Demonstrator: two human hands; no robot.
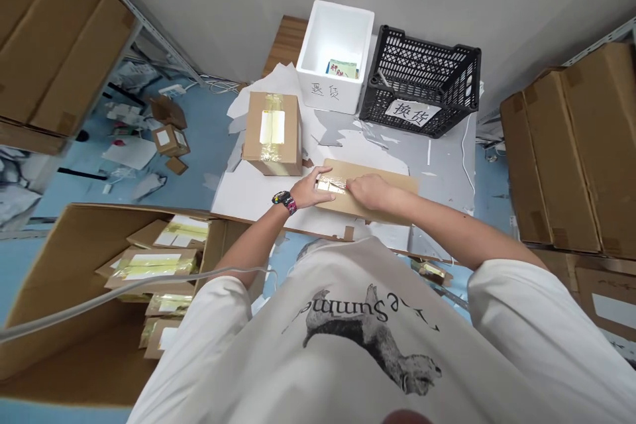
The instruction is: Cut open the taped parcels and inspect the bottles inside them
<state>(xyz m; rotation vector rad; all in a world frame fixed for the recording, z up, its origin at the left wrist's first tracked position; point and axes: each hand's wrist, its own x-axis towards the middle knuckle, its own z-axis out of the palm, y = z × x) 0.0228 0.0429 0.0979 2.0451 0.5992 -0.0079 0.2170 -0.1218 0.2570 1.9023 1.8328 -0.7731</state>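
A flat, long cardboard box point(342, 171) lies on the table in front of me, with shiny clear tape point(332, 183) across its left end. My left hand point(307, 191) grips that left end, thumb and fingers spread around its edges. Closed in a fist, my right hand point(368, 191) presses over the box top beside the tape. A thin dark sliver shows at its fingers, too small to name. Just left of the flat box stands a taller taped carton point(256, 120) with a white label.
Behind are a white foam box point(330, 89) with a green packet inside and a black plastic crate point(422, 79). At lower left, a large open carton point(64, 318) holds several taped parcels; a grey cable point(149, 281) crosses it. Stacked cartons point(566, 146) flank the right side.
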